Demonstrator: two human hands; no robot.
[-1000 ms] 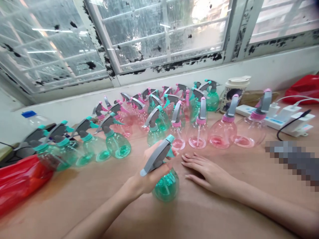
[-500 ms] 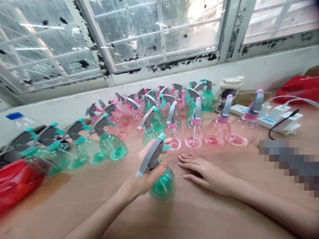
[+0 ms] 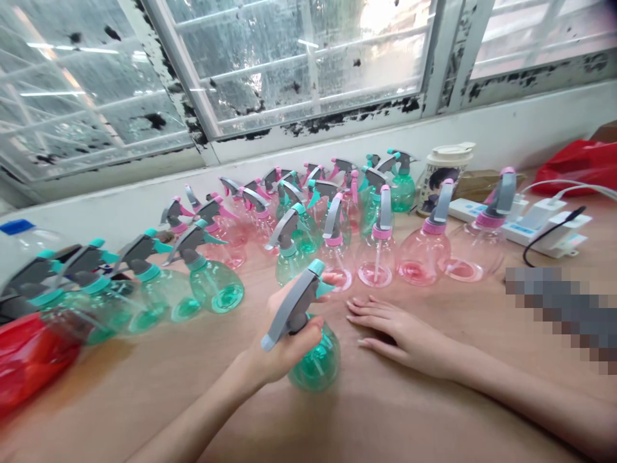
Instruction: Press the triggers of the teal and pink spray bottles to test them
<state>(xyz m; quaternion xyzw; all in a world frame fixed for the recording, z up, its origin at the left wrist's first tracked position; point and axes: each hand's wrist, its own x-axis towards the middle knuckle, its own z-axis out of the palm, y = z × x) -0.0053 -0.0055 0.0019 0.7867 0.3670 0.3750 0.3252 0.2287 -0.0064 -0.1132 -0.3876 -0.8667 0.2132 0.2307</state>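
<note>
My left hand (image 3: 284, 344) is wrapped round the neck of a green spray bottle (image 3: 318, 363) with a grey and teal trigger head. The bottle is near the middle of the table, and its neck is mostly hidden by my fingers. To its right, my right hand (image 3: 393, 331) lies palm down on the table (image 3: 385, 411), fingers stretched out and holding nothing. Just beyond my hands stand a row of pink spray bottles (image 3: 424, 257) and another green spray bottle (image 3: 289, 260). More green spray bottles (image 3: 219, 286) line up at the left.
Several more pink and green bottles crowd toward the window wall. At the right are a white power strip (image 3: 554, 241) with cables, a lidded cup (image 3: 443, 177) and a red plastic bag (image 3: 578, 170). Another red bag (image 3: 38, 360) lies at the left edge.
The camera view has shifted slightly. Both hands keep their poses, with the left still round the green spray bottle and the right flat on the table.
</note>
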